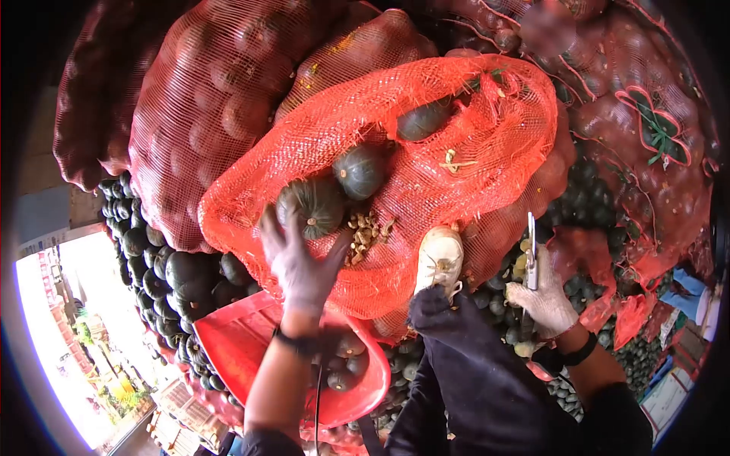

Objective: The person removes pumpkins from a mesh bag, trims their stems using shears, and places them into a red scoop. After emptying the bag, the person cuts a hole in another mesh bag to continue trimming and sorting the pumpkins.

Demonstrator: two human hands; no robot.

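Note:
My left hand [300,254], in a pale glove, has its fingers spread at the edge of a dark green kabocha pumpkin [312,205]. A second pumpkin [360,172] lies right beside that one, and a third pumpkin [423,120] sits farther back in the opening of a red mesh sack [449,182]. Cut stem pieces [365,237] are heaped on the mesh near the first pumpkin. On the right, my right hand [544,296], also gloved, is closed around a slim silver metal cutting tool [531,254] that points up, away from the pumpkins.
My white shoe [439,258] rests against the front of the sack. A red plastic tub [243,342] holding several pumpkins [346,361] stands below my left arm. Full mesh sacks [205,114] rise behind, and loose pumpkins [190,277] are piled at the left.

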